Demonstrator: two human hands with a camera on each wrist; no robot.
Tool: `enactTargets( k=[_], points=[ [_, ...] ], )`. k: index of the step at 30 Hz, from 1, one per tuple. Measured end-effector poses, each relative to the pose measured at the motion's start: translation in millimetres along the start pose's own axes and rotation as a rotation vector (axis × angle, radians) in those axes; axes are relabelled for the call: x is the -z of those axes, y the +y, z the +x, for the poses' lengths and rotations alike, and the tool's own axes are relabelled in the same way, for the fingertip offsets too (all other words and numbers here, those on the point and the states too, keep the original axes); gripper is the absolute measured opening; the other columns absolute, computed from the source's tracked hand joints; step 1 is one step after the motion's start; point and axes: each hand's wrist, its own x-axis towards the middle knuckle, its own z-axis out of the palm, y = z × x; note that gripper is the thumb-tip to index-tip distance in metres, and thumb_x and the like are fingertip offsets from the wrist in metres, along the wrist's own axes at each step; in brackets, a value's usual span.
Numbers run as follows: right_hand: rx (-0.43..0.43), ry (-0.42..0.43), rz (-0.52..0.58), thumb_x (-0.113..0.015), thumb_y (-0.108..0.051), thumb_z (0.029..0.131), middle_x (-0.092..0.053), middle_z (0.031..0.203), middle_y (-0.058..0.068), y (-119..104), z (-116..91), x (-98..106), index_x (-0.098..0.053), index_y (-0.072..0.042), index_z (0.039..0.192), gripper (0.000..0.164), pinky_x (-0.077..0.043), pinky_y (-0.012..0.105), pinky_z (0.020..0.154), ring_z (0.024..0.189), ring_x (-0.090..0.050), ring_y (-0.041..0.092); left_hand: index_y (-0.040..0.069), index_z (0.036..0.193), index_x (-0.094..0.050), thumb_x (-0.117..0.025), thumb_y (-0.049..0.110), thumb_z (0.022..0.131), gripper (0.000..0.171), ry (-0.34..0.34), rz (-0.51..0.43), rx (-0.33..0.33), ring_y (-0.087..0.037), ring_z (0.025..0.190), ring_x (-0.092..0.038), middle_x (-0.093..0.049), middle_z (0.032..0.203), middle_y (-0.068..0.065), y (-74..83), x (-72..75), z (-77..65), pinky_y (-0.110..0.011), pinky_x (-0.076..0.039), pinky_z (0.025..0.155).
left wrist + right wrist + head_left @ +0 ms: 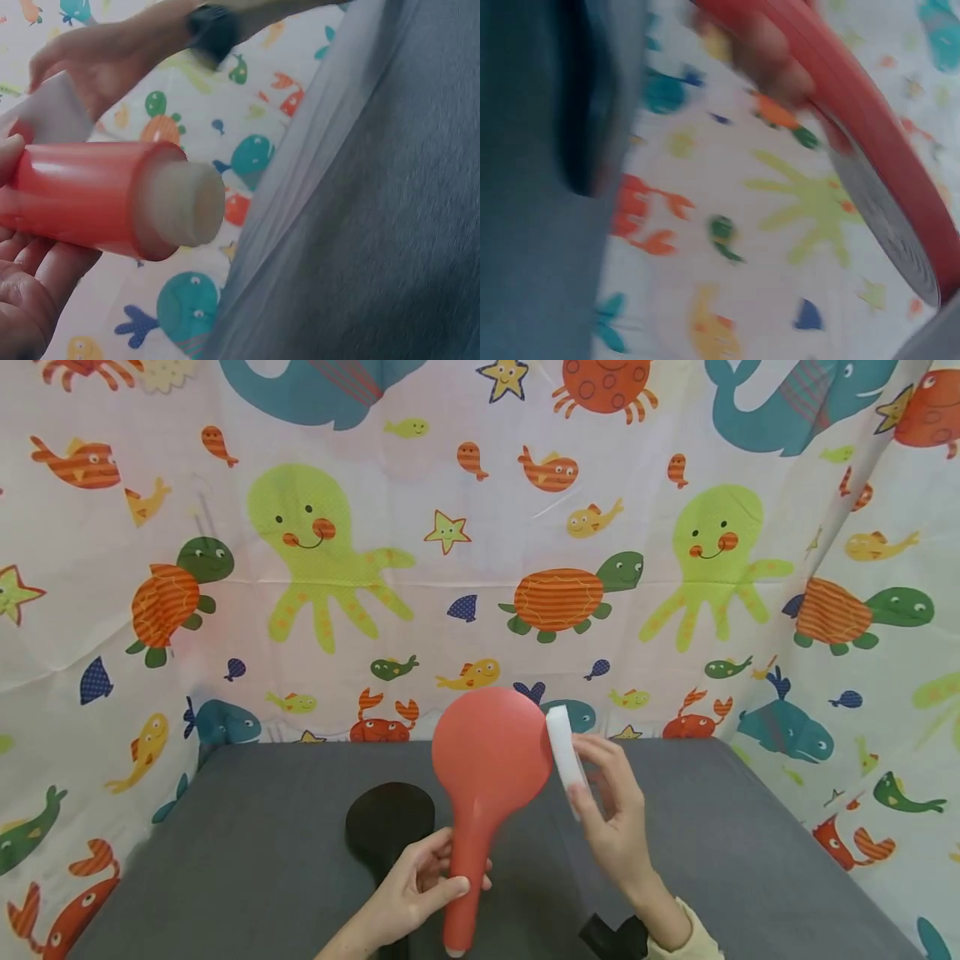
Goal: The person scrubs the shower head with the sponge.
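My left hand (420,885) holds a red paddle (491,752) upright by its handle, thumb across the front and fingers behind. The paddle has a round, smooth red head; its handle ends in a pale stub (191,202). In the right wrist view its other face (885,206) is grey with fine rings. My right hand (618,810) pinches a flat white rectangular block (564,752) between thumb and fingers, its edge right at the right rim of the paddle head. A second paddle, black (390,822), lies on the table behind my left hand, its handle partly hidden.
The grey tabletop (255,843) extends under both hands. A white curtain (420,635) printed with sea animals hangs behind the table and along its sides. A black strap (618,937) is at my right wrist, next to a pale yellow sleeve (686,935).
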Motion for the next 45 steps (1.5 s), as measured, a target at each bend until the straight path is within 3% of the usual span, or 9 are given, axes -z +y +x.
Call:
enactTargets(
  k=[4, 9, 15, 26, 29, 34, 39, 42, 45],
  points=[
    [-0.002, 0.016, -0.076, -0.055, 0.013, 0.077, -0.05, 0.119, 0.023, 1.3, -10.2, -0.9, -0.054, 0.007, 0.119, 0.042, -0.049, 0.02, 0.075, 0.105, -0.049, 0.021, -0.008, 0.128, -0.041, -0.045, -0.007, 0.094, 0.035, 0.027, 0.086, 0.047, -0.027, 0.094, -0.064, -0.061, 0.109, -0.015, 2.9, 4.5, -0.4, -0.043, -0.052, 0.08],
    [0.02, 0.025, -0.151, -0.049, 0.009, 0.081, -0.055, 0.119, 0.018, -1.0, 13.4, 6.6, -0.058, 0.004, 0.118, 0.039, -0.047, 0.018, 0.078, 0.106, -0.051, 0.02, -0.002, 0.132, -0.041, -0.048, -0.003, 0.094, 0.039, -0.02, 0.213, 0.102, -0.019, 0.095, -0.064, -0.059, 0.113, -0.02, 3.3, 6.7, -2.7, -0.038, -0.054, 0.074],
    [0.005, -0.054, -0.207, -0.048, 0.002, 0.088, -0.06, 0.118, 0.01, -3.9, 36.5, 11.8, -0.064, -0.002, 0.115, 0.032, -0.048, 0.02, 0.081, 0.106, -0.055, 0.02, -0.001, 0.132, -0.042, -0.051, -0.003, 0.093, 0.041, -0.07, 0.298, 0.082, -0.018, 0.095, -0.064, -0.057, 0.118, -0.021, -2.8, 3.9, -3.6, -0.035, -0.054, 0.073],
    [-0.285, 0.014, -0.325, -0.043, 0.0, 0.093, -0.061, 0.117, 0.009, 0.8, 11.2, 24.1, -0.062, -0.006, 0.119, 0.032, -0.041, 0.012, 0.079, 0.096, -0.053, 0.007, 0.002, 0.129, -0.046, -0.057, 0.0, 0.09, 0.04, 0.057, 0.459, 0.015, -0.017, 0.09, -0.062, -0.06, 0.11, -0.015, -1.5, 3.8, -2.9, -0.032, -0.054, 0.07],
    [-0.243, -0.005, -0.342, -0.045, 0.001, 0.093, -0.061, 0.117, 0.009, -1.3, 13.9, 22.2, -0.062, -0.006, 0.12, 0.032, -0.042, 0.015, 0.079, 0.097, -0.053, 0.01, 0.007, 0.126, -0.048, -0.06, 0.01, 0.09, 0.038, 0.096, 0.64, 0.034, -0.012, 0.082, -0.058, -0.06, 0.107, -0.007, 1.6, 2.6, -3.7, -0.027, -0.052, 0.067],
    [-0.033, -0.057, -0.365, -0.05, 0.001, 0.089, -0.058, 0.118, 0.01, -11.1, 26.3, 13.4, -0.062, -0.005, 0.118, 0.032, -0.048, 0.022, 0.075, 0.102, -0.052, 0.019, 0.008, 0.123, -0.05, -0.064, 0.014, 0.088, 0.038, 0.119, 0.936, 0.082, -0.008, 0.078, -0.053, -0.058, 0.106, 0.001, 3.4, -2.0, -4.7, -0.024, -0.048, 0.065],
    [0.186, -0.157, -0.467, -0.049, -0.015, 0.086, -0.057, 0.12, 0.012, -22.9, 28.4, 3.9, -0.065, -0.01, 0.115, 0.034, -0.049, 0.039, 0.066, 0.103, -0.051, 0.025, 0.005, 0.118, -0.052, -0.068, 0.005, 0.082, 0.04, 0.153, 1.171, 0.029, -0.008, 0.077, -0.056, -0.06, 0.103, -0.001, -1.1, -6.8, -3.6, -0.025, -0.049, 0.061],
    [0.172, -0.171, -0.521, -0.05, -0.015, 0.084, -0.058, 0.117, 0.01, -22.7, 27.0, 5.8, -0.066, -0.011, 0.114, 0.034, -0.049, 0.043, 0.066, 0.101, -0.052, 0.026, 0.005, 0.113, -0.054, -0.072, 0.002, 0.076, 0.041, 0.198, 1.277, -0.027, -0.01, 0.078, -0.057, -0.06, 0.1, -0.001, -3.7, -8.8, -2.9, -0.027, -0.051, 0.06],
    [0.031, -0.13, -0.568, -0.054, -0.01, 0.083, -0.06, 0.113, 0.011, -14.8, 24.9, 14.4, -0.066, -0.009, 0.114, 0.033, -0.053, 0.044, 0.066, 0.097, -0.055, 0.025, 0.004, 0.111, -0.055, -0.074, 0.0, 0.072, 0.044, 0.236, 1.331, -0.063, -0.01, 0.08, -0.058, -0.06, 0.099, -0.001, -4.7, -10.5, -2.5, -0.028, -0.052, 0.059]
  ],
)
